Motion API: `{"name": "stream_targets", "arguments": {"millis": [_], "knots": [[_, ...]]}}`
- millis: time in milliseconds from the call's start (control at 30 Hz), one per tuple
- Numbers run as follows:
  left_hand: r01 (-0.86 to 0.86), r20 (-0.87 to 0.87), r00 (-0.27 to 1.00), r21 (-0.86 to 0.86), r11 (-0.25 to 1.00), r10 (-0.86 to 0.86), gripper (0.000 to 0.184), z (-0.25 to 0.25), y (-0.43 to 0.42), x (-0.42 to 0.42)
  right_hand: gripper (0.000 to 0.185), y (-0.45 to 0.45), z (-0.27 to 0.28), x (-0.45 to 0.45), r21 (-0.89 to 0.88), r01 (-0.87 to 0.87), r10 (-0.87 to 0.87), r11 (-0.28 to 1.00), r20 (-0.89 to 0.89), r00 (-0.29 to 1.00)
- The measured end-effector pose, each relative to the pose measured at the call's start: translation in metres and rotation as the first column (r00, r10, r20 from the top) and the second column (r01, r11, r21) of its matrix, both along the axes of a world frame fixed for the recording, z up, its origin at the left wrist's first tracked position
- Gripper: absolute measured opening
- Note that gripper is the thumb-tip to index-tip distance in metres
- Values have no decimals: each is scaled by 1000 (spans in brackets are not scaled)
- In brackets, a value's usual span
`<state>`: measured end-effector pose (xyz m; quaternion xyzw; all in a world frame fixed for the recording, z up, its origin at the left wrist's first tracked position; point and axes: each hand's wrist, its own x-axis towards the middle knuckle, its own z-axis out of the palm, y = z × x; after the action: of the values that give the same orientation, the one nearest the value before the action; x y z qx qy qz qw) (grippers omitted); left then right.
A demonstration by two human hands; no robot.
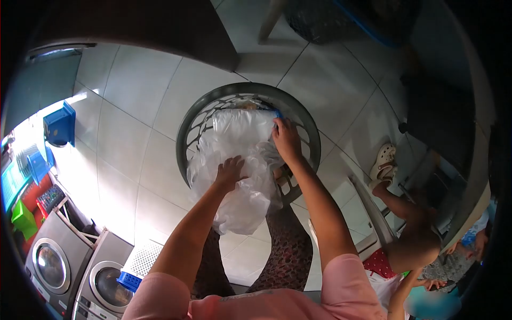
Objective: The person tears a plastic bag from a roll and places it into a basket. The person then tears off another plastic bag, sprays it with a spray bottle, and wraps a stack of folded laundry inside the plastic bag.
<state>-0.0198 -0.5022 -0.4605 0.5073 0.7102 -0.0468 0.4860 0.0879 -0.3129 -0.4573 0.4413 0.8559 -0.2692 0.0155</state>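
Observation:
A large laundry basket (314, 136) with a dark green rim and openwork sides stands on the floor before my knees. Thin, translucent plastic bag (242, 205) material covers much of it and spills over the near side. My left hand (230, 173) lies on the crumpled plastic, fingers spread. Across the basket, a flatter, folded part of the plastic (242, 125) lies near the far rim. My right hand (287, 140) grips its right edge with curled fingers, beside a small blue patch. What lies under the plastic is mostly hidden.
Front-loading machines (50, 264) and a white-and-blue basket (141, 264) are at lower left. A blue plastic stool (60, 124) stands farther left. A dark furniture panel (160, 32) is beyond the basket. At right, another person's leg (408, 210) and a cream clog (385, 160) appear.

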Motion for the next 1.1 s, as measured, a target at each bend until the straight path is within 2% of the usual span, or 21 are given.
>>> {"name": "stream_targets", "arguments": {"millis": [33, 67, 100, 133, 233, 333, 433, 500, 533, 600, 633, 700, 733, 800, 833, 867, 933, 967, 1000, 1067, 1100], "knots": [[-37, 28, 999, 17, 999, 36, 48, -1, 2, -3, 26, 3, -20, 4, 6, 3, -3, 1000, -8, 1000], [-35, 18, 999, 22, 999, 35, 48, -1, 7, -6, 26, 5, -39, 6, 93, -92, 81, 991, 121, 989], [-41, -75, 996, 151, 988, 53, 46, 1, 12, -6, 27, 5, -45, 3, 162, -196, 150, 967, 256, 955], [-33, -164, 983, 279, 960, 82, 45, 2, 15, -8, 27, 3, -50, 1, 164, -194, 149, 967, 249, 957], [-154, -94, 973, 408, 900, 209, 45, -12, 44, -28, 30, 0, -60, -4, 89, -150, 108, 985, 363, 925], [-107, -162, 964, 487, 867, 211, 50, -26, 76, -45, 33, 3, -68, -10, 35, -73, 54, 997, 383, 922], [19, -219, 974, 323, 946, 56, 64, -57, 98, -55, 31, 0, -84, -10, -51, -17, 37, 999, 421, 906], [83, -191, 980, 159, 984, -52, 75, -73, 112, -57, 32, -13, -99, -5, 127, 196, -220, 972, 215, 952], [67, -171, 984, 112, 991, -47, 76, -74, 119, -59, 32, -11, -86, -7, 122, 191, -214, 974, 226, 950], [58, -192, 980, 14, 998, -54, 68, -66, 130, -59, 30, -4, -65, -11, -178, 330, -236, 927, 406, 883], [56, -190, 980, 6, 998, -54, 68, -64, 132, -57, 30, -5, -68, -6, -185, 329, -232, 926, 409, 882], [235, -238, 944, -7, 972, -230, 56, -63, 133, -57, 25, -3, -67, 0, -144, 200, -153, 969, 283, 947], [236, -236, 944, -11, 972, -232, 56, -66, 125, -55, 25, -2, -62, 0, -148, 201, -153, 968, 284, 947], [144, -246, 968, 354, 924, -56, 39, -66, 99, -43, 25, -4, -46, 0, -166, 147, -76, 975, 371, 925], [88, -162, 986, 387, 918, -26, 39, -59, 91, -39, 26, -5, -49, 2, -116, 101, -66, 988, 273, 960], [60, -119, 993, 342, 938, -20, 42, -58, 80, -28, 26, -4, -54, 3, -124, 100, -64, 987, 266, 962], [181, -163, 980, 478, 859, -116, 40, -38, 69, -9, 35, 6, -53, -2, -345, 142, -71, 928, 211, 975], [163, -141, 984, 480, 862, -107, 38, -29, 65, -2, 43, 1, -61, -1, -262, 193, -165, 945, 126, 978], [143, -120, 988, 482, 865, -97, 37, -21, 61, 4, 43, -1, -68, 1, -263, 195, -166, 945, 127, 978], [140, -157, 985, 507, 850, -68, 34, -8, 58, 10, 38, -4, -84, 1, -46, 16, -2, 999, 293, 956], [142, -153, 985, 469, 872, -78, 32, 0, 59, 10, 38, -9, -97, 2, -50, 16, -1, 999, 294, 956]]}}
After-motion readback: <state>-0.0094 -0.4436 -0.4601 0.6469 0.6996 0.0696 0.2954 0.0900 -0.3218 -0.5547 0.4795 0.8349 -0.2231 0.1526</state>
